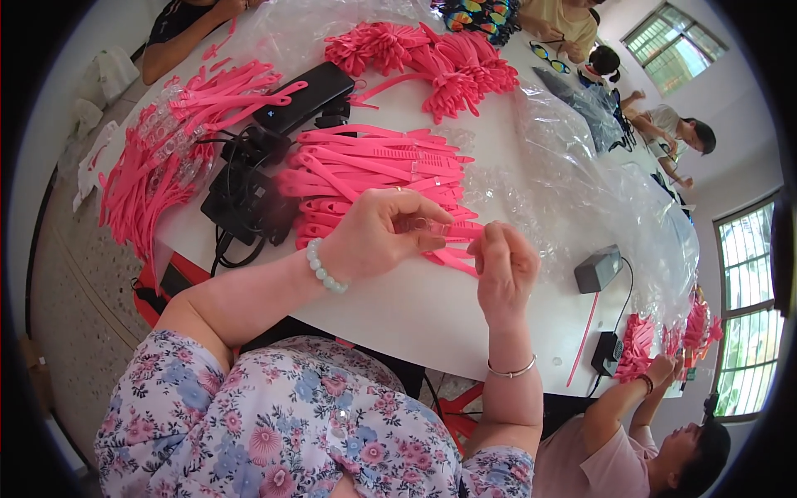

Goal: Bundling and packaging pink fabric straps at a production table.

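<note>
My left hand [374, 236] pinches a small clear plastic buckle [423, 225] between thumb and forefinger; a bracelet of pale beads circles that wrist. From the buckle a pink rubber strap [463, 231] runs to my right hand [508, 264], whose fingers are closed on it. Whether the strap is threaded through the buckle is too small to tell. Just beyond my hands lies a stack of pink straps [382, 166], all laid roughly side by side. Several loose clear buckles [491, 189] are scattered to the right of this stack.
Straps with clear buckles form a heap [158, 166] at the left; bundled straps [440, 66] lie farther back. A black power bank [305, 97] and cabled black adapters [241, 195] stand between. Clear plastic sheeting [573, 166] and a grey box [598, 270] are rightward. Co-workers sit around the table.
</note>
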Tool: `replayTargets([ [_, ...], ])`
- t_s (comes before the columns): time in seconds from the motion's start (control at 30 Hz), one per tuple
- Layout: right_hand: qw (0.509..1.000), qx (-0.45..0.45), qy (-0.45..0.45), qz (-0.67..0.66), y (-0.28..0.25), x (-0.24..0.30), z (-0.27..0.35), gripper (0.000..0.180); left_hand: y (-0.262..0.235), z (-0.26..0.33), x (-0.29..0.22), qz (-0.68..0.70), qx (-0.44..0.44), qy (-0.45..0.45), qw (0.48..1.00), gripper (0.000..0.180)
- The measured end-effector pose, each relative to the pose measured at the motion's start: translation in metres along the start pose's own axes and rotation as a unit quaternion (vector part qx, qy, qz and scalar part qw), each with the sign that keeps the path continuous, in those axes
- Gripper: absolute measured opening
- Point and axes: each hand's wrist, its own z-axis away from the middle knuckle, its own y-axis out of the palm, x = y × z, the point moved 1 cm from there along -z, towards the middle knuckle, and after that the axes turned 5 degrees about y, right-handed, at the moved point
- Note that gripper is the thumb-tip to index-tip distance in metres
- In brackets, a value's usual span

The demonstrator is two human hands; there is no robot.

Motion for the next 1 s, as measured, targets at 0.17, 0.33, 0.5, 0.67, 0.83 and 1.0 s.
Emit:
replayTargets([
  [0.17, 0.982, -0.001, 0.103, -0.160, -0.003, -0.015, -0.004, 0.023, -0.003, -0.001, 0.003, -0.013, -0.006, 0.008, 1.000, 0.018],
  [0.33, 0.979, 0.020, 0.117, -0.166, 0.001, -0.021, -0.004, 0.020, -0.003, -0.002, 0.007, 0.000, -0.020, 0.017, 1.000, 0.018],
  [0.5, 0.976, 0.018, 0.095, -0.193, 0.005, -0.023, -0.003, 0.019, -0.005, -0.002, 0.005, -0.009, -0.044, 0.008, 0.999, 0.018],
  [0.67, 0.983, 0.007, 0.053, -0.177, 0.007, -0.023, 0.001, 0.022, -0.007, -0.002, 0.006, 0.025, -0.061, -0.029, 0.997, 0.021],
  [0.83, 0.985, 0.000, 0.034, -0.168, 0.008, -0.023, 0.003, 0.023, -0.008, -0.002, 0.006, 0.034, -0.061, -0.040, 0.997, 0.020],
  [1.0, 0.957, -0.032, 0.099, -0.270, 0.011, -0.016, 0.000, 0.022, -0.006, 0.001, 0.001, 0.059, -0.045, -0.006, 0.997, 0.019],
])
